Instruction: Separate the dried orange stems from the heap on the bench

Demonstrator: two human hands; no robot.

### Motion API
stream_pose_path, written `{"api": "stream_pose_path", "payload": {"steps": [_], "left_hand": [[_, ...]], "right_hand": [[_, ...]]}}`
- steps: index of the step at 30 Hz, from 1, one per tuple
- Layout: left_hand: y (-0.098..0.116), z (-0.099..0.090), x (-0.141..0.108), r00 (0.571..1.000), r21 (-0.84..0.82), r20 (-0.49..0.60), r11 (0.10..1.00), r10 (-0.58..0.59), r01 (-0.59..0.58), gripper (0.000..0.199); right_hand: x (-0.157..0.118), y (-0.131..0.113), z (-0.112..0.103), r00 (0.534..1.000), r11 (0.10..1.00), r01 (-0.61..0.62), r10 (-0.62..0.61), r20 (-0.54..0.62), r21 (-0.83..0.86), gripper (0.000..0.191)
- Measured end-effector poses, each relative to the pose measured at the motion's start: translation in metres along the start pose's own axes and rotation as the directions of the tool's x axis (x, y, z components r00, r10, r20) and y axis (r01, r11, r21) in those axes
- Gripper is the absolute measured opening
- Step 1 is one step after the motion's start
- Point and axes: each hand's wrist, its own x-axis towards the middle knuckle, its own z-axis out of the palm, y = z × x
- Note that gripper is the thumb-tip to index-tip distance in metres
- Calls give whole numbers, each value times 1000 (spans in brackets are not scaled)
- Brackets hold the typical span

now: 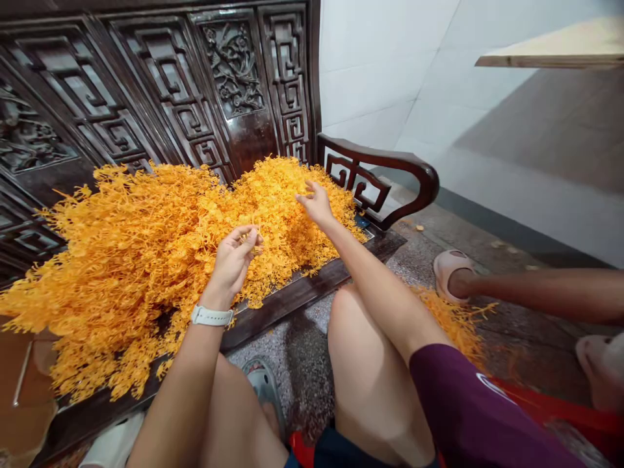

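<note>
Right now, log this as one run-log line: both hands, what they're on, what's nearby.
left hand: curled in orange sprigs | right hand: touching sprigs | pile on: carved dark wooden bench | nearby: another person's leg

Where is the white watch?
In the head view, the white watch is on the person's left wrist, just below the left hand, beside the heap of orange sprigs piled on the dark wooden bench.
</note>
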Motion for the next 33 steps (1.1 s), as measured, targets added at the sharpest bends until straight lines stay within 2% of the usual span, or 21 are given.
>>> {"api": "stream_pose_path", "payload": {"steps": [1, 3, 4, 5, 7, 10, 13, 16, 19, 23, 26, 29, 31, 33], "left_hand": [[1, 1, 1, 1000, -43, -8, 999, 5, -6, 36], [0, 2, 4, 999, -99, -42, 994, 34, -38, 37], [0, 3, 5, 996, -107, -70, 992, 56, -63, 37], [-1, 3, 6, 991, -103, -101, 990, 83, -93, 36], [-3, 3, 9, 971, -70, -180, 983, 155, -170, 34], [-7, 2, 12, 923, -17, -281, 960, 264, -280, 34], [-8, 0, 15, 881, -13, -333, 933, 335, -360, 38], [-10, 1, 16, 863, -35, -356, 918, 359, -396, 43], [-14, 4, 14, 864, -4, -346, 920, 366, -392, 44], [-15, 7, 16, 864, 19, -338, 921, 373, -390, 41], [-10, 1, 23, 815, 4, -422, 900, 398, -437, 42], [-2, -8, 27, 783, -3, -474, 888, 404, -460, 43], [1, -10, 26, 801, -11, -458, 899, 384, -437, 44], [0, -7, 21, 843, -28, -408, 918, 350, -395, 44]], "right_hand": [[-2, -3, -1, 999, 998, 48, -47, 15, -37, 46], [-9, -14, -1, 990, 993, 114, -110, 92, -31, 36], [-13, -21, 0, 980, 993, 117, -120, 161, 29, 29], [-18, -29, 1, 960, 989, 92, -119, 253, 114, 30], [-29, -47, 3, 889, 964, -29, -95, 448, 263, 49], [-48, -71, 7, 762, 932, -168, -84, 642, 321, 63], [-64, -82, 14, 679, 934, -151, -140, 721, 323, 63], [-72, -81, 21, 638, 953, -72, -183, 748, 295, 57], [-75, -79, 26, 659, 963, -31, -182, 730, 268, 53], [-78, -82, 32, 754, 957, -53, -149, 640, 285, 55], [-83, -85, 37, 821, 949, -73, -117, 559, 305, 61], [-89, -86, 42, 842, 942, -3, -179, 509, 336, 63], [-92, -86, 46, 836, 935, 51, -232, 497, 351, 61], [-93, -84, 50, 834, 929, 97, -272, 480, 357, 58]]}}
